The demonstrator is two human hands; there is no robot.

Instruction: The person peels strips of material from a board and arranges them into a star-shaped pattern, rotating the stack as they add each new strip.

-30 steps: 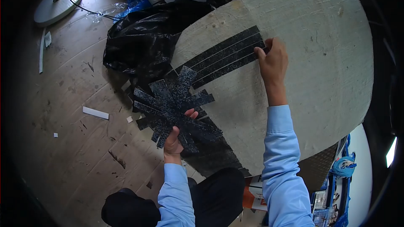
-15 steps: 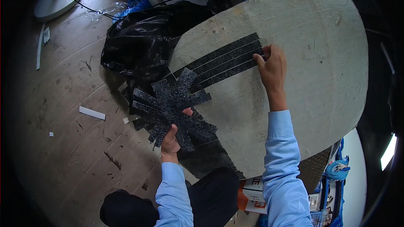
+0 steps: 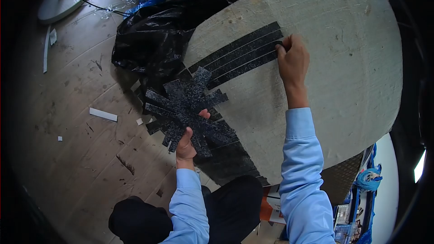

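Note:
My left hand (image 3: 185, 147) is closed on a bundle of black speckled strips (image 3: 183, 101) that cross one another like a star. The thumb lies on top, and some fingertips show through a gap between strips. More such strips lie side by side in a row (image 3: 242, 49) on a pale, round-edged board (image 3: 339, 77). My right hand (image 3: 293, 58) pinches the right end of one strip in this row between thumb and fingers. What the other right fingers do is hidden behind the hand.
A crumpled black plastic bag (image 3: 151, 38) lies against the board's left edge. Below the bundle is a dark flat surface (image 3: 226, 162). White scraps (image 3: 103, 114) lie on the floor, a round white stand base (image 3: 65, 2) stands upper left, and coiled blue cord (image 3: 368, 179) hangs lower right.
The whole view has shifted slightly, with the board and strips now a little higher in it. My right hand stays at the strip's end, and my left hand keeps the bundle.

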